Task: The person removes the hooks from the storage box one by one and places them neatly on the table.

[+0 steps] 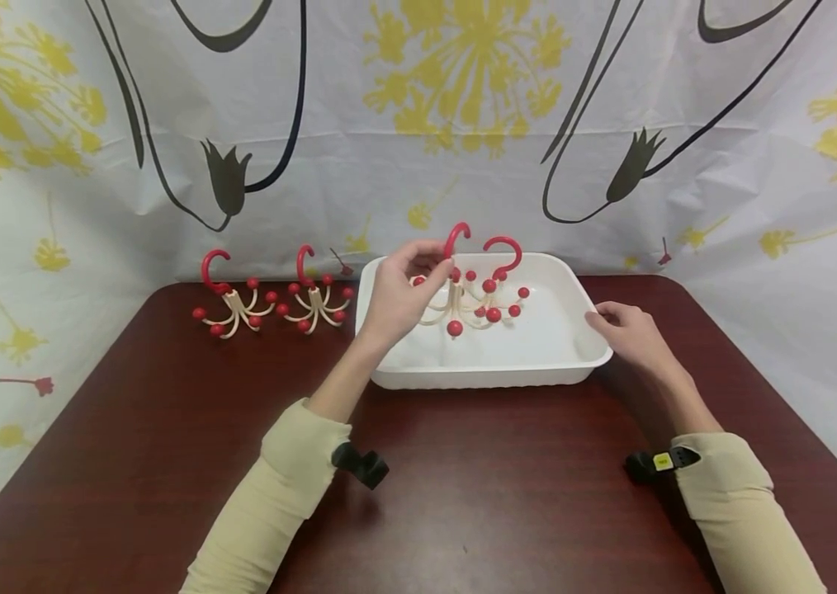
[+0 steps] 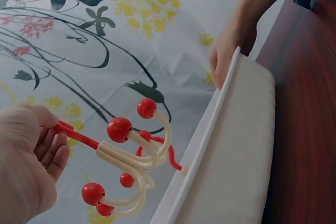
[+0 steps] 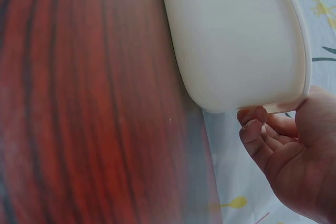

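Observation:
My left hand pinches the red hook of a multi-arm hanging hook between thumb and fingers. Its cream arms, tipped with red balls, hang over the white tray; the left wrist view shows them spread beside the tray's rim. Another such hook is in the tray, its red top leaning to the right and its arms partly behind the held one. At the tray's right end, my right hand grips the rim. In the right wrist view, fingers curl beneath that edge.
Two more red-and-cream hooks stand on the dark red-brown table left of the tray, one farther left and one nearer the tray. Behind the table hangs a white cloth printed with yellow flowers and dark stems.

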### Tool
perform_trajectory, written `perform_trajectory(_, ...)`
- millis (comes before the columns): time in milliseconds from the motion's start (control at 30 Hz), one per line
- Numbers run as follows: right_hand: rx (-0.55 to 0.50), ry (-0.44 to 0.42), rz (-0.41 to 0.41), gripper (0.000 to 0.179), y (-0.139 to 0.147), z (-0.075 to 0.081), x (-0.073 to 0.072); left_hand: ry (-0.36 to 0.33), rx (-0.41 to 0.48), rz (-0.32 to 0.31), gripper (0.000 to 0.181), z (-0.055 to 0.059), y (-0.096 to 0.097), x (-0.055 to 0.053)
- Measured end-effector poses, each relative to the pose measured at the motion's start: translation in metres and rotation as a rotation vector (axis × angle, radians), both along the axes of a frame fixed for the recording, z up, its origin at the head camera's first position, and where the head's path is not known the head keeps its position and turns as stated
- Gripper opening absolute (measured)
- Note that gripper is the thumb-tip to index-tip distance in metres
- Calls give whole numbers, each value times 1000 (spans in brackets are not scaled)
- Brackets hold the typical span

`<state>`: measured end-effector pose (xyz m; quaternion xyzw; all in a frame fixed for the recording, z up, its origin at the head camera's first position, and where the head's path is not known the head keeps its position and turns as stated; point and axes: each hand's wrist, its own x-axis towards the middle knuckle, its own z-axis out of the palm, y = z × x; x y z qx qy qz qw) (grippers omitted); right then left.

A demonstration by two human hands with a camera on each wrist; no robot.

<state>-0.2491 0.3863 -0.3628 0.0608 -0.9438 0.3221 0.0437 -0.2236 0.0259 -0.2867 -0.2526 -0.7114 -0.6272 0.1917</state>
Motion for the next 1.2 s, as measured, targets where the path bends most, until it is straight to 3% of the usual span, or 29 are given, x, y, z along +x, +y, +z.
perform_trajectory(667,6,37,-1,50,0,0,0,-48,38,60,23,4,-57,13)
perform_trajectory(1033,0,24,3,53,-1,0,0,-35,1,158,26,5,-88,23)
perform_trajectory(1200,4,24,2,52,-1,1,1,-52,15,154,27,2,-103,27)
